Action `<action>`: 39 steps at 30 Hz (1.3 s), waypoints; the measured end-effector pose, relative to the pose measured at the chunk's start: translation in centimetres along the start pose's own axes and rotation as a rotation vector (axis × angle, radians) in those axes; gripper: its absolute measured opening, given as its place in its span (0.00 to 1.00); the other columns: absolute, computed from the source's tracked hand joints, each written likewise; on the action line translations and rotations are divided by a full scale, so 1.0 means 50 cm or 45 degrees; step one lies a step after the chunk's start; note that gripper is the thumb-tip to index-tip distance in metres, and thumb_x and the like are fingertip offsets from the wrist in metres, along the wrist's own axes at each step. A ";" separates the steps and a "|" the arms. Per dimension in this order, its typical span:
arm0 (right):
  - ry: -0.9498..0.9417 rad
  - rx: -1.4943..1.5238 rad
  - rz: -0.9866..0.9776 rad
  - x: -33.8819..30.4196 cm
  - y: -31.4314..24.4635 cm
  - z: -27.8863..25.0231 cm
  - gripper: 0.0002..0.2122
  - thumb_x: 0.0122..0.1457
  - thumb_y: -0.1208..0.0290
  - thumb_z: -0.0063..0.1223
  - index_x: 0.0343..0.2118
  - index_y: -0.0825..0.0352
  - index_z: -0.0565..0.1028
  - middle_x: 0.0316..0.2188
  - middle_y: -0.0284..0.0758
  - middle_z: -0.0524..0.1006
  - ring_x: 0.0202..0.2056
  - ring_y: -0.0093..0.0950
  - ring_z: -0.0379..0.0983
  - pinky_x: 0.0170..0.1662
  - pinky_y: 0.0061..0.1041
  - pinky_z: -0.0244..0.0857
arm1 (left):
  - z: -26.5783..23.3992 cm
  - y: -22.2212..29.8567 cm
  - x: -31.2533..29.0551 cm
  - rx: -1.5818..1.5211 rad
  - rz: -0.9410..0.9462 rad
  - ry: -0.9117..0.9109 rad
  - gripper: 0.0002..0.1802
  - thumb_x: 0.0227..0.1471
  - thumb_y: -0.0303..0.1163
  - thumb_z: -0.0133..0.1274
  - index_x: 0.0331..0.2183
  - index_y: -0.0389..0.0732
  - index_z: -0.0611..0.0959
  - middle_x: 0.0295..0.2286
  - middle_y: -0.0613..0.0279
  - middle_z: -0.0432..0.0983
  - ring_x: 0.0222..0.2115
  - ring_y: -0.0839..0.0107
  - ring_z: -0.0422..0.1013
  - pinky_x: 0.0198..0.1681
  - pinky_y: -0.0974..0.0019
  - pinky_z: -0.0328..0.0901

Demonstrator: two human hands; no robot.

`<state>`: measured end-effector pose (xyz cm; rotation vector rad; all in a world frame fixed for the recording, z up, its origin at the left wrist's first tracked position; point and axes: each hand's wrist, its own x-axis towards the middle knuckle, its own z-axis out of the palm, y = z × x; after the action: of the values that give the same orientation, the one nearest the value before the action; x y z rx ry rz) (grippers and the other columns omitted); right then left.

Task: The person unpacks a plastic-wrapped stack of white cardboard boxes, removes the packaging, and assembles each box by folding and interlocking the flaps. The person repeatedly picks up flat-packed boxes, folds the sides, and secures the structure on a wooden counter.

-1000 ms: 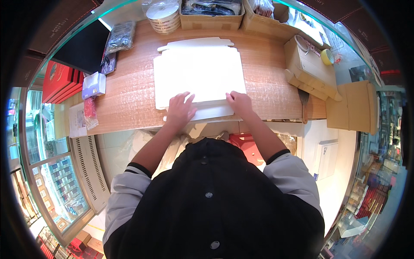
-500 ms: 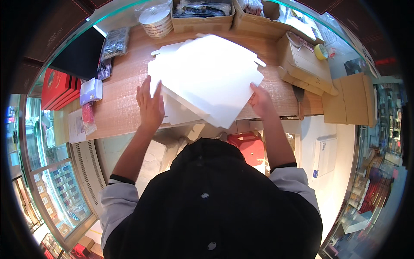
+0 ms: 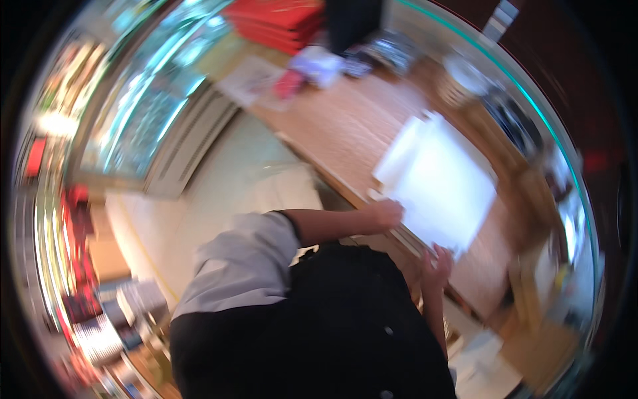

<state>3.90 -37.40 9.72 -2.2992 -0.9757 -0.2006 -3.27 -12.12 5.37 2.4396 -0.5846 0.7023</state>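
White flat card sheets (image 3: 452, 189) lie in a loose stack on the wooden table, the top one tilted across those beneath. At the stack's near left corner is my left hand (image 3: 385, 216), its fingers curled and smeared by motion. Whether it grips an edge is not clear. My right hand (image 3: 436, 267) is by the near edge of the same sheets, with thumb and fingers apart. I cannot make out whether its fingertips touch the card.
Red boxes (image 3: 276, 26), a blurred tissue pack (image 3: 318, 65) and a pink packet (image 3: 288, 84) sit at the table's far left end. Stacked white discs (image 3: 462, 80) and cardboard boxes (image 3: 531, 279) line its back and right. A glass display case (image 3: 143, 100) stands left.
The whole view has swung to the left, blurring things. The sheets now appear further right, lying on the table. My right hand has loosened from the card's edge; my left fingers have curled.
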 end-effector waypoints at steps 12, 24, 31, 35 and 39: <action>-0.733 -0.004 0.295 0.134 0.147 0.019 0.08 0.51 0.75 0.56 0.33 0.71 0.73 0.28 0.41 0.71 0.30 0.38 0.68 0.35 0.33 0.64 | 0.085 -0.056 0.081 0.382 -0.192 -0.009 0.04 0.45 0.31 0.48 0.22 0.44 0.74 0.24 0.62 0.69 0.31 0.63 0.68 0.33 0.63 0.64; -0.469 0.023 -0.510 0.111 0.149 0.110 0.05 0.51 0.76 0.52 0.31 0.70 0.73 0.30 0.43 0.72 0.34 0.41 0.67 0.38 0.37 0.62 | 0.156 -0.090 0.072 0.207 -0.189 -0.394 0.09 0.47 0.31 0.49 0.25 0.39 0.82 0.28 0.60 0.73 0.35 0.64 0.71 0.35 0.60 0.70; -0.432 -0.027 -0.535 0.119 0.123 0.110 0.05 0.55 0.75 0.49 0.32 0.70 0.73 0.30 0.42 0.72 0.34 0.40 0.68 0.40 0.36 0.63 | 0.158 -0.071 0.077 0.194 -0.267 -0.356 0.09 0.48 0.31 0.49 0.26 0.39 0.82 0.32 0.57 0.74 0.38 0.62 0.71 0.38 0.60 0.70; -0.477 -0.008 -0.508 0.114 0.165 0.085 0.06 0.57 0.72 0.49 0.31 0.70 0.74 0.30 0.42 0.73 0.35 0.40 0.69 0.40 0.35 0.63 | 0.090 -0.083 0.073 0.313 -0.345 -0.537 0.08 0.48 0.29 0.48 0.26 0.40 0.82 0.32 0.58 0.74 0.38 0.61 0.71 0.39 0.61 0.69; -0.474 -0.095 -0.222 0.086 0.267 0.075 0.06 0.55 0.72 0.51 0.30 0.70 0.73 0.29 0.43 0.73 0.33 0.41 0.69 0.39 0.36 0.64 | 0.041 -0.075 0.117 0.309 -0.532 -0.755 0.06 0.47 0.27 0.48 0.25 0.41 0.80 0.29 0.60 0.74 0.38 0.61 0.71 0.39 0.59 0.69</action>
<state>15.86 -39.68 1.79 -2.3676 -1.3768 0.1281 3.97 -11.94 5.92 2.8726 -0.1823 -0.1406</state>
